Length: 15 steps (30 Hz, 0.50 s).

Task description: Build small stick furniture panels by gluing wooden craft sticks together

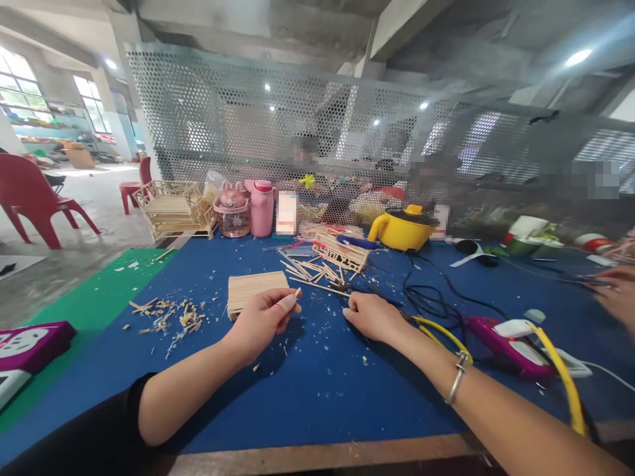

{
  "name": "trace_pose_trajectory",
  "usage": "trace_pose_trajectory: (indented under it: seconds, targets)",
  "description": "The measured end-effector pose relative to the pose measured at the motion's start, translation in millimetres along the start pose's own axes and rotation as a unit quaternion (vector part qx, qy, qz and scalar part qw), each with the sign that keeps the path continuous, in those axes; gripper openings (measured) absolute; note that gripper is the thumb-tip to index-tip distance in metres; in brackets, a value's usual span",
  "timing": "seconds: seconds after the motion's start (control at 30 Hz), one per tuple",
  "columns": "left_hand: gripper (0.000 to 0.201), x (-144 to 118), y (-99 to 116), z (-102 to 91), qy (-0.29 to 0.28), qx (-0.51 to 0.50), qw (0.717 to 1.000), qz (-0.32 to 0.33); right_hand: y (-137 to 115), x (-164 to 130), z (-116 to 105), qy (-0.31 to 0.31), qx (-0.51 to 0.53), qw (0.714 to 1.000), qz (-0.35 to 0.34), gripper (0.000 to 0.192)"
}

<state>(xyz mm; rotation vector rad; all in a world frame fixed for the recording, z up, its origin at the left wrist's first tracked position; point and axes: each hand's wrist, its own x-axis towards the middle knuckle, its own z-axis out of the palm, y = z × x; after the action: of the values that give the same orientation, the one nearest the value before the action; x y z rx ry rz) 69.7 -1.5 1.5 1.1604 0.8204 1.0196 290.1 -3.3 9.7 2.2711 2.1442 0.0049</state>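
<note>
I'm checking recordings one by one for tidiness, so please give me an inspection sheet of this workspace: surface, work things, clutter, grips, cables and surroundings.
Surface: blue table, strewn with pale flecks; green strip at left.
Work things: flat block of sticks; loose sticks and small stick frame farther back.
Clutter: offcuts left of the block; yellow pot and pink bottle along the back.
Left grip: pinches a stick, mostly hidden.
Right grip: at one end of a long stick; whether it holds anything is unclear.
Cables: black cable tangled beyond the right forearm; yellow cable by the purple power strip.
Surroundings: perforated screen behind; red chair at left; another person's hand at right.
</note>
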Motion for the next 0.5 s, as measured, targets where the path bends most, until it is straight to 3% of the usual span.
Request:
trace_pose_trajectory:
  seconds: [0.13, 0.27, 0.4, 0.5]
  targets:
    - [0.044, 0.0, -0.6, -4.0, 0.012, 0.006, 1.0, -0.004, 8.6, 0.6, -16.5, -0.008, -0.011, 1.0, -0.004, 0.033]
    - [0.045, -0.8, -1.1, -7.0, 0.012, 0.007, 1.0, -0.012, 34.0, -7.5, -30.6, -0.003, -0.045, 0.998, 0.049, 0.033]
    - [0.042, -3.0, 0.3, -6.0, 0.004, -0.002, 1.0, -0.018, 64.1, -21.9, -29.9, -0.043, -0.07, 0.993, 0.086, 0.029]
    - [0.04, -4.0, 0.5, -4.6, -0.004, -0.002, 1.0, -0.021, 70.9, -31.2, -25.3, -0.04, -0.067, 0.993, 0.086, 0.027]
